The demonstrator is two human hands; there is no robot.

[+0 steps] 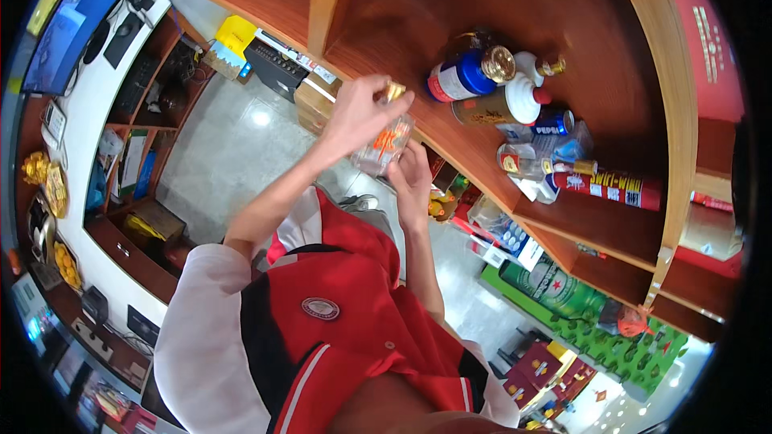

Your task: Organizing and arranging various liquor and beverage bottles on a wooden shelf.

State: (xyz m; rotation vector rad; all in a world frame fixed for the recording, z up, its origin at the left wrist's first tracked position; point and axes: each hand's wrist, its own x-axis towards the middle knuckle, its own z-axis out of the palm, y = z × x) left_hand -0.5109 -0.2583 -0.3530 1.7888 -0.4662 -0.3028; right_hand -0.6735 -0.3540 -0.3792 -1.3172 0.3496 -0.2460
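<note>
A clear glass bottle (381,147) with orange lettering and a gold cap (395,92) is held tilted in front of my body. My left hand (360,110) grips it at the neck, thumb and fingers around the cap. Lower down, my right hand (414,176) holds the bottle's side near its base. Just beyond, on a wooden shelf (386,42), stand a blue bottle with a gold cap (467,77), a brown-and-white bottle with a red cap (497,102), and a small white bottle (531,66).
The shelf also holds a Pepsi can (552,122), a small clear bottle (525,161) and a red cylinder (609,188). A shelf divider (329,3) rises near my left hand. Cartons (316,102) stand on the floor below. A white-topped counter (75,150) runs along the left.
</note>
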